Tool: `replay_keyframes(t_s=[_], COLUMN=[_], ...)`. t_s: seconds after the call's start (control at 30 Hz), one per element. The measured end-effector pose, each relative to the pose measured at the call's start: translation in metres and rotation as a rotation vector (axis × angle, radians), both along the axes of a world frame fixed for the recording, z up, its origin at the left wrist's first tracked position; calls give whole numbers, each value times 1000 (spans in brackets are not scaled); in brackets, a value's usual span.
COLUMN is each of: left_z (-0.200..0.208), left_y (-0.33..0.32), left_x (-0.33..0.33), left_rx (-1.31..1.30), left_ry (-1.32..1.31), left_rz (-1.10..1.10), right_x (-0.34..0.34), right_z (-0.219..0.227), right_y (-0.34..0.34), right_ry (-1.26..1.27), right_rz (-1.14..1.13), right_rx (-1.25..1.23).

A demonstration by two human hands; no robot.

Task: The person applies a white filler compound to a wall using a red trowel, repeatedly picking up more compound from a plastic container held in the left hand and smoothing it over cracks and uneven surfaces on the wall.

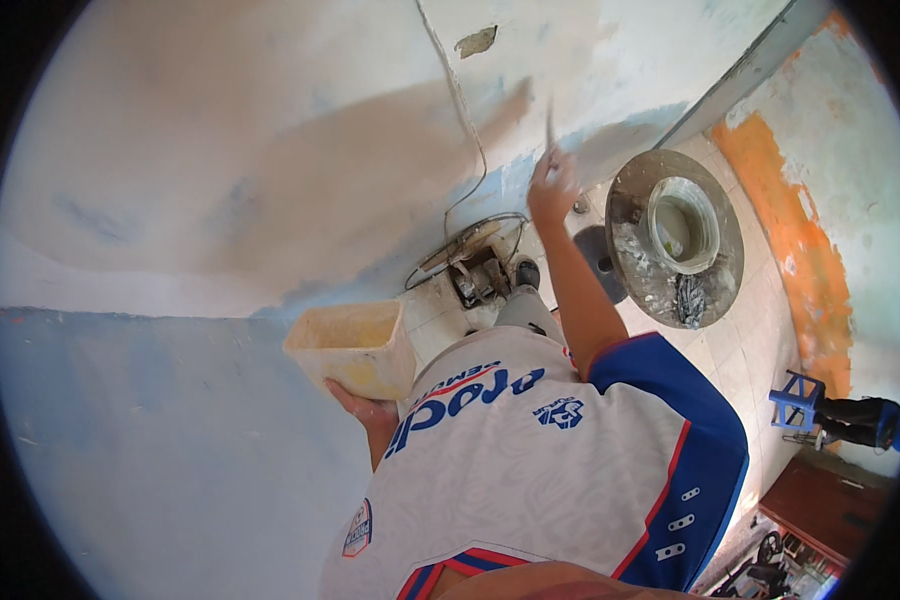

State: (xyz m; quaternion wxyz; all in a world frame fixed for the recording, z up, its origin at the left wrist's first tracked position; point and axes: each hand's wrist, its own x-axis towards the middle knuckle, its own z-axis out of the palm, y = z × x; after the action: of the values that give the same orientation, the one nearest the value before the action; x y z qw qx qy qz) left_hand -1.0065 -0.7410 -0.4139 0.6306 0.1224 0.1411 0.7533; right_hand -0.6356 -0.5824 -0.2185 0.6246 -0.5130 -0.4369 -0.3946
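Near the wall (220,110), right grip (554,185) holds perhaps a scraper (550,118).

Clock taken from right hand (553,185). Wall (615,70) open at 1, room to pass. Cable (457,90) runs down the wall at 10, a snag for any sweep that way. Table (630,275) with bucket (712,238) blocks 4. Tub (360,365) obstructs 8; open air between.

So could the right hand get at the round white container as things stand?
Probably yes: the container stands open on the round table near the right hand, with nothing visible between them, though that hand holds a blurred thin tool.
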Motion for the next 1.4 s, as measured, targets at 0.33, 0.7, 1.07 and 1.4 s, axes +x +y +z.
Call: replay_keyframes(t_s=[0.33,0.7,1.07,1.4], left_z=[14,49,89,94], left_y=[42,47,16,-29], left_x=[19,10,-10,19], left_rx=[-39,18,75,75], left_ry=[-16,64,-22,174], left_rz=[-72,-6,-20,81], right_x=[-51,-33,-32,-70], right_z=[3,91,135,40], right_y=[65,71,16,-49], right_ry=[-216,-230,-89,-258], right_rz=[-83,-111,-84,231], right_rx=[-161,53,151,-83])
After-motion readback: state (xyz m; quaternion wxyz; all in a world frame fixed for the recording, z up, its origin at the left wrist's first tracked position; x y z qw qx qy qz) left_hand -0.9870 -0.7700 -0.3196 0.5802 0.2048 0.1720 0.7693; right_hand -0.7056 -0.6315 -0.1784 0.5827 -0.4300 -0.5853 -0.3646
